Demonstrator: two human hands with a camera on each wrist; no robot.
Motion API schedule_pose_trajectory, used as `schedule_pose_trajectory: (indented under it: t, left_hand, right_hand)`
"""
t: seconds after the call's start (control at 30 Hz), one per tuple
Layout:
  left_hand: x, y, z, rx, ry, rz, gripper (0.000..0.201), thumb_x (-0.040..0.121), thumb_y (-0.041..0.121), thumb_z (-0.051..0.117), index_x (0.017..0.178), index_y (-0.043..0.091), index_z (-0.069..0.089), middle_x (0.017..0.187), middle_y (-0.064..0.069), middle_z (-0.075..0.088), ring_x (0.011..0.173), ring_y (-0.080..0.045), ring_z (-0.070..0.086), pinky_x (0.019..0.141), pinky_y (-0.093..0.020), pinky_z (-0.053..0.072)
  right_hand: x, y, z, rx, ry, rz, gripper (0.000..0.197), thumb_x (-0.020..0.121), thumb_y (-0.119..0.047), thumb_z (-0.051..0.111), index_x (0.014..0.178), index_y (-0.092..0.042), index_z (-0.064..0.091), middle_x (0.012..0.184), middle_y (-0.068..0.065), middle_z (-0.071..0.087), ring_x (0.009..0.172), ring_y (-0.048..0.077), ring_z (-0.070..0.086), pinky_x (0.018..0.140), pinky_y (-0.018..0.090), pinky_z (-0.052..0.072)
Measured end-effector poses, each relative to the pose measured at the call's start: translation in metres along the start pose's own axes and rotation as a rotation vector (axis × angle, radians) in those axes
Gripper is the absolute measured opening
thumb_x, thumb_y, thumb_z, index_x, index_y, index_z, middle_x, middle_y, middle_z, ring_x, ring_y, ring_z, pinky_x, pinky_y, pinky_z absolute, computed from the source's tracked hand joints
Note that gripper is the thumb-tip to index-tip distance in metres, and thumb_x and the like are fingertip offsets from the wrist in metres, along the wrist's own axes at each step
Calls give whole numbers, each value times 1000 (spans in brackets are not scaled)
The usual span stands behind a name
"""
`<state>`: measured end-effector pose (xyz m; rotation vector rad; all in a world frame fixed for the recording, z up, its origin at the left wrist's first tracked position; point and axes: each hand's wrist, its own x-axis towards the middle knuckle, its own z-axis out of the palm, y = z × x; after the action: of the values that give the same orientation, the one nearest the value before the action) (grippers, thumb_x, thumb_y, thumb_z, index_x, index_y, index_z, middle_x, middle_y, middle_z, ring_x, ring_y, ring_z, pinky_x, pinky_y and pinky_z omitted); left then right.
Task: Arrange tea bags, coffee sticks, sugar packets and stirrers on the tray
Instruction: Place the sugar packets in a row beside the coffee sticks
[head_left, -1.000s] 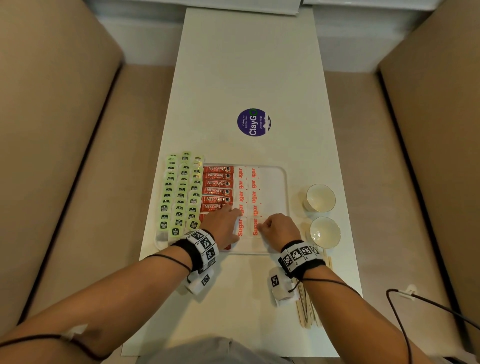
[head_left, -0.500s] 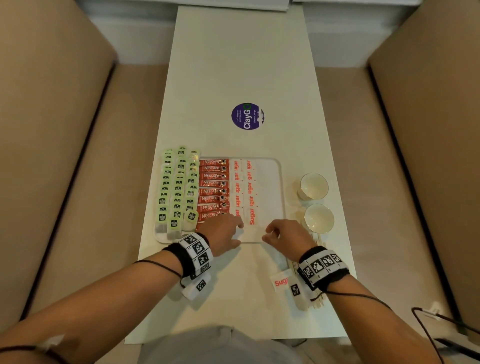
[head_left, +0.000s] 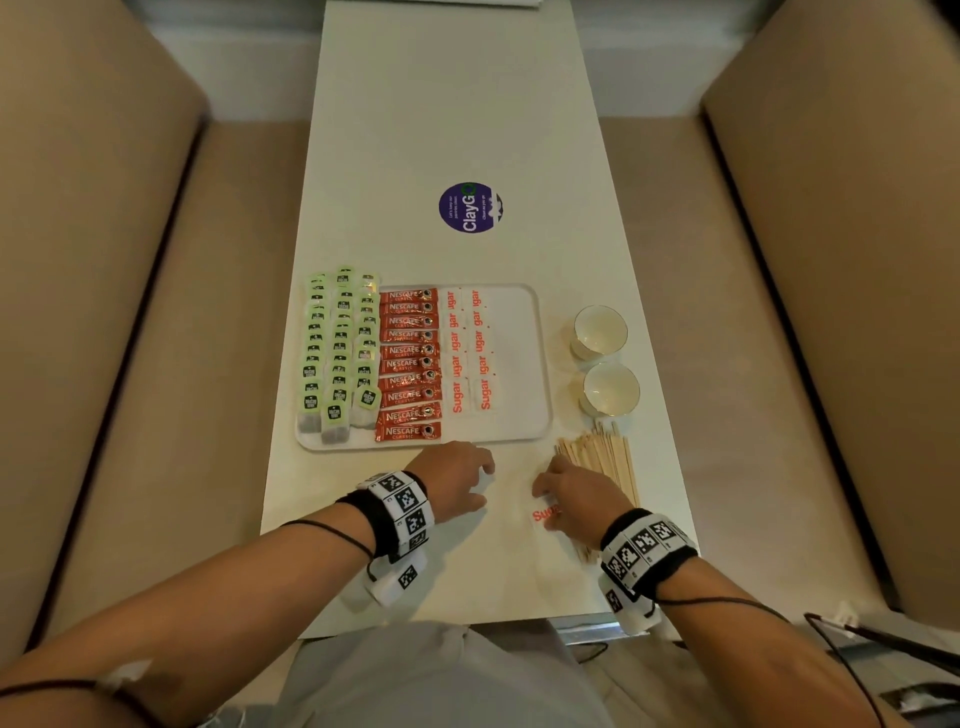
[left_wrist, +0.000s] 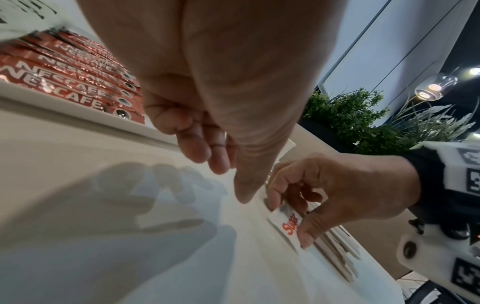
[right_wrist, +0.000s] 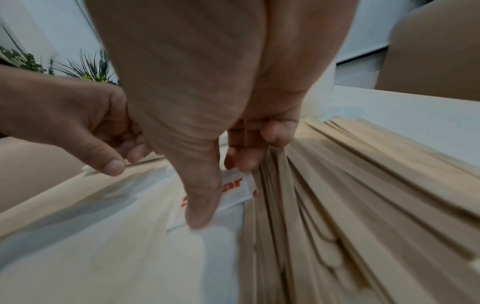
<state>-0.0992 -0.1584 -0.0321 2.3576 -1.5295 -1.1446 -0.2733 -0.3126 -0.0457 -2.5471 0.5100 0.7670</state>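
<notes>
Both hands have drawn back off the tray (head_left: 543, 405) to the near bench (head_left: 467, 571). The right hand (head_left: 576, 501) pinches a sugar packet (left_wrist: 288, 223) beside the stirrers (head_left: 605, 457), a grip only the wrist views show. The left hand (head_left: 454, 480) hovers loosely curled, empty; beyond, coffee sticks (head_left: 408, 364) fill the tray.

The head camera looks down and forward from above the surface (head_left: 467, 104), far enough to see the whole tray (head_left: 540, 364) and both forearms. The left wrist camera sits very close under the left hand (left_wrist: 207, 92), low over the surface, facing along the fingers to the right hand (left_wrist: 337, 185). The right wrist camera looks along the right hand (right_wrist: 207, 102), very near the stirrers (right_wrist: 363, 185). All three views share the sugar packet (head_left: 545, 514) and the surface strip between tray and body.
</notes>
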Motion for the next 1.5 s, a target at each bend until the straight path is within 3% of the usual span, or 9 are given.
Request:
schedule_pose_trajectory:
  t: [0.23, 0.4, 0.5, 0.63, 0.8, 1.0, 1.23, 1.37, 1.5]
  left_hand:
    - [-14, 0, 6, -67, -5, -10, 40, 89, 34, 72, 126, 24, 60, 108, 4, 66, 97, -17, 60, 82, -29, 47]
    - [-24, -4, 10, -147, 2, -17, 39, 86, 35, 73, 122, 23, 62, 102, 7, 66, 94, -15, 61, 84, -31, 50]
    - [-28, -9, 13, -189, 20, -12, 38, 84, 37, 75, 119, 24, 63, 99, 8, 66, 90, -14, 61, 80, -28, 49]
    - [-32, -16, 10, -236, 66, 6, 33, 85, 41, 74, 114, 25, 65, 96, 10, 67, 83, -9, 60, 75, -25, 47]
    - [-40, -26, -5, -262, 170, 10, 18, 93, 38, 66, 92, 20, 68, 88, 6, 68, 79, -13, 61, 74, -32, 51]
    - [-55, -53, -30, -377, 260, 56, 14, 93, 32, 68, 88, 19, 69, 82, 6, 67, 74, -9, 61, 65, -24, 47]
    - [-67, -91, -53, -565, 331, -29, 8, 90, 27, 73, 82, 24, 73, 77, 3, 68, 65, -6, 55, 64, -26, 45]
    - [-75, -100, -62, -530, 275, 2, 22, 89, 22, 74, 74, 8, 68, 68, 2, 61, 58, -1, 49, 59, -17, 40]
    - [-76, -105, -66, -510, 256, 43, 24, 90, 23, 73, 73, 8, 66, 69, 4, 62, 60, -3, 50, 63, -21, 43]
  right_hand:
    - [2, -8, 2, -116, 57, -99, 19, 86, -25, 77, 103, -21, 70, 107, -3, 62, 97, 20, 62, 83, 31, 49]
    - [7, -19, 5, -175, 117, -125, 28, 90, -28, 70, 114, -22, 59, 100, -3, 69, 96, 21, 58, 87, 34, 39]
    - [8, -28, 2, -120, 113, -121, 22, 91, -29, 68, 107, -24, 55, 95, -6, 66, 92, 18, 55, 91, 34, 37]
    - [7, -53, -13, 65, 76, -143, 18, 94, -25, 67, 97, -25, 49, 89, -3, 66, 83, 21, 59, 78, 32, 41]
    - [12, -81, -34, 246, 107, -185, 13, 98, -22, 61, 105, -28, 52, 98, -4, 66, 85, 19, 62, 75, 36, 55]
    - [21, -108, -60, 399, 209, -147, 25, 98, -27, 63, 122, -25, 57, 97, -10, 62, 82, 8, 58, 69, 16, 42]
    - [37, -129, -70, 503, 216, -60, 21, 99, -30, 61, 90, -12, 61, 87, 8, 67, 76, 19, 57, 69, 31, 47]
    - [39, -149, -76, 628, 245, -101, 12, 102, -22, 57, 93, -23, 64, 88, 0, 71, 81, 11, 63, 70, 17, 46]
    - [44, -159, -75, 740, 258, -101, 13, 102, -18, 57, 97, -27, 64, 86, -4, 69, 77, 5, 62, 68, 8, 45]
